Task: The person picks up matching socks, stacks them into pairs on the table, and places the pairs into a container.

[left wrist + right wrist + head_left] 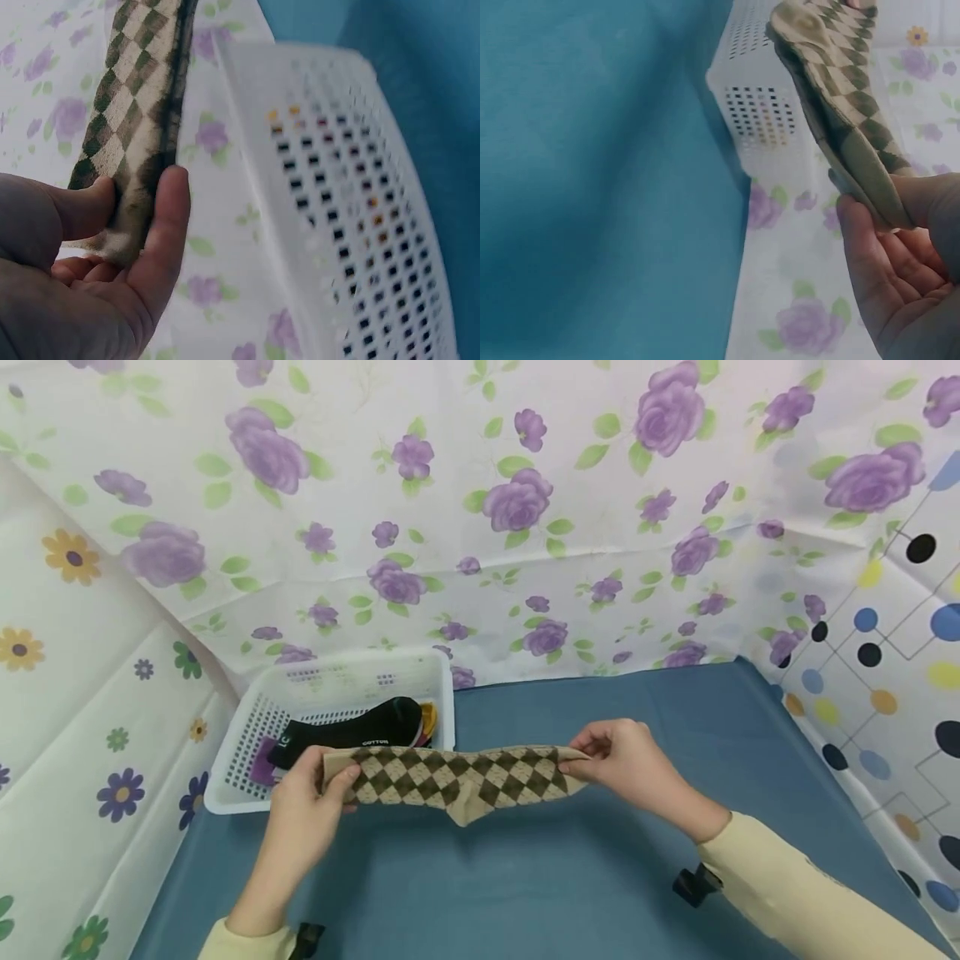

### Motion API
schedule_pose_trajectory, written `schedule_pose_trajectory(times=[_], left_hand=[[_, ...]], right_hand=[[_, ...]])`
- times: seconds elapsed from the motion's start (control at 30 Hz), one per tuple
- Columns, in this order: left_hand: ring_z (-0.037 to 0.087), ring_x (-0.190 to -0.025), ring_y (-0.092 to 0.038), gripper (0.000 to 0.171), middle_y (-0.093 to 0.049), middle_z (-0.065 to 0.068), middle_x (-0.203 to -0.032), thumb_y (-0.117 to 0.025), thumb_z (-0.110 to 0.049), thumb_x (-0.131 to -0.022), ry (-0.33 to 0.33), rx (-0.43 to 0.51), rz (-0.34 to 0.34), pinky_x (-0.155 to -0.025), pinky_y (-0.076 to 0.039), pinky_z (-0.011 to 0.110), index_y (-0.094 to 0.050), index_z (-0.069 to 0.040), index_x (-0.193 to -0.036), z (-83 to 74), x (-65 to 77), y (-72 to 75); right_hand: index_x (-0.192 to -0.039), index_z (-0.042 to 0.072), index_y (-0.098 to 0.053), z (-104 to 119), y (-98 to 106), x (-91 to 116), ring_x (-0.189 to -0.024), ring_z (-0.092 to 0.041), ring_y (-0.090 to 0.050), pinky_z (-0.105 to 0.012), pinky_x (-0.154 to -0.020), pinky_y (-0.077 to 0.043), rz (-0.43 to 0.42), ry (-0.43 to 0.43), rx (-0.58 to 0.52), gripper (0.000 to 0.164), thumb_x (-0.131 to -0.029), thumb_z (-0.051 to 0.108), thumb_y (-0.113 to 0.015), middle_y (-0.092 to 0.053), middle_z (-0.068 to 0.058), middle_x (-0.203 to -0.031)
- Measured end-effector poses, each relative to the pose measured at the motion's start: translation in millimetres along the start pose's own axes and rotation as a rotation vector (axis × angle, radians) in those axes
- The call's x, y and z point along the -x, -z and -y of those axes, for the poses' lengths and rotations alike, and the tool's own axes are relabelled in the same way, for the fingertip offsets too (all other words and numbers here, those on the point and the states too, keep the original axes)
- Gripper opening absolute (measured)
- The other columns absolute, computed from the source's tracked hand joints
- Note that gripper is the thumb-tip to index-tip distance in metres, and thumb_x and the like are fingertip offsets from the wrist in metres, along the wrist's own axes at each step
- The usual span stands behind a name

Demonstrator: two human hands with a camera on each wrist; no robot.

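A beige sock (465,781) with brown diamonds is stretched sideways between both hands, above the blue table. My left hand (307,802) pinches its plain beige end between thumb and fingers, in front of the basket. At the other end, my right hand (626,764) pinches the tip of the sock. The heel part sags down in the middle. In the left wrist view the left hand (112,262) grips the sock (135,97) beside the basket's wall. The right wrist view shows the right hand (900,262) holding a folded beige end of the sock (855,142).
A white perforated basket (225,777) stands at the back left of the blue table (525,893). Inside lie a black sock (360,731) with lettering, something purple (262,764) and something yellow (428,718). Flowered sheeting (450,485) rises behind, with patterned sheets at both sides.
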State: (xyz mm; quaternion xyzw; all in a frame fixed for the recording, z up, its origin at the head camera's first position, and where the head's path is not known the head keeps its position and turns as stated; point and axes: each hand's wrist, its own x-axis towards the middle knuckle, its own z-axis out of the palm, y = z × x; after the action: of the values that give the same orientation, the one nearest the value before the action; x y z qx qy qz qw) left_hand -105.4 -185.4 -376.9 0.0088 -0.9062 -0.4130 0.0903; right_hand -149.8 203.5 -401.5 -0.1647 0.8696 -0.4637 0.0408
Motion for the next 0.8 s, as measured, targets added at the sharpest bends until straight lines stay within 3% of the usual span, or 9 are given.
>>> schedule_pose_trajectory(times=[0.13, 0.4, 0.5, 0.63, 0.8], left_hand=[[0.012, -0.068, -0.062, 0.020, -0.061, 0.007, -0.091, -0.056, -0.029, -0.094, -0.014, 0.032, -0.056, -0.057, -0.049, 0.025, -0.052, -0.013, -0.106, 7.8, -8.0, 17.6], [0.015, -0.059, -0.055, 0.030, -0.062, 0.010, -0.089, -0.050, -0.034, -0.097, 0.013, -0.175, -0.142, -0.048, -0.043, 0.028, -0.053, -0.008, -0.112, 30.0, -30.8, 52.0], [0.019, -0.061, -0.053, 0.036, -0.062, 0.013, -0.094, -0.047, -0.036, -0.098, 0.044, -0.214, -0.134, -0.048, -0.041, 0.032, -0.051, -0.006, -0.118, 43.3, -40.5, 61.4], [0.026, -0.075, -0.056, 0.044, -0.058, 0.022, -0.107, -0.045, -0.036, -0.098, 0.085, -0.242, -0.115, -0.055, -0.044, 0.036, -0.048, -0.001, -0.125, 59.8, -52.9, 70.5], [0.035, -0.086, -0.056, 0.042, -0.054, 0.028, -0.110, -0.047, -0.029, -0.098, 0.095, -0.272, -0.117, -0.063, -0.046, 0.042, -0.049, 0.004, -0.124, 74.7, -65.0, 76.9]], right_hand=[[-0.093, 0.024, -0.068, 14, -9, -20, -0.069, -0.009, -0.060, -0.029, -0.059, -0.050, 0.010, 0.070, -0.035, 0.013, -0.081, 0.027, -0.072, -0.064, 0.009, -0.082], [-0.096, 0.020, -0.068, 34, -38, -57, -0.072, -0.009, -0.061, -0.029, -0.062, -0.050, 0.037, 0.095, -0.114, 0.013, -0.083, 0.020, -0.071, -0.065, 0.007, -0.085], [-0.096, 0.018, -0.068, 37, -51, -72, -0.074, -0.010, -0.061, -0.031, -0.065, -0.050, 0.069, 0.093, -0.155, 0.014, -0.083, 0.020, -0.071, -0.065, 0.006, -0.085], [-0.098, 0.016, -0.068, 36, -67, -91, -0.076, -0.012, -0.062, -0.032, -0.067, -0.050, 0.135, 0.087, -0.195, 0.015, -0.084, 0.020, -0.070, -0.065, 0.003, -0.087], [-0.099, 0.013, -0.068, 38, -82, -109, -0.078, -0.015, -0.062, -0.031, -0.067, -0.050, 0.184, 0.048, -0.218, 0.014, -0.085, 0.017, -0.068, -0.065, 0.000, -0.087]])
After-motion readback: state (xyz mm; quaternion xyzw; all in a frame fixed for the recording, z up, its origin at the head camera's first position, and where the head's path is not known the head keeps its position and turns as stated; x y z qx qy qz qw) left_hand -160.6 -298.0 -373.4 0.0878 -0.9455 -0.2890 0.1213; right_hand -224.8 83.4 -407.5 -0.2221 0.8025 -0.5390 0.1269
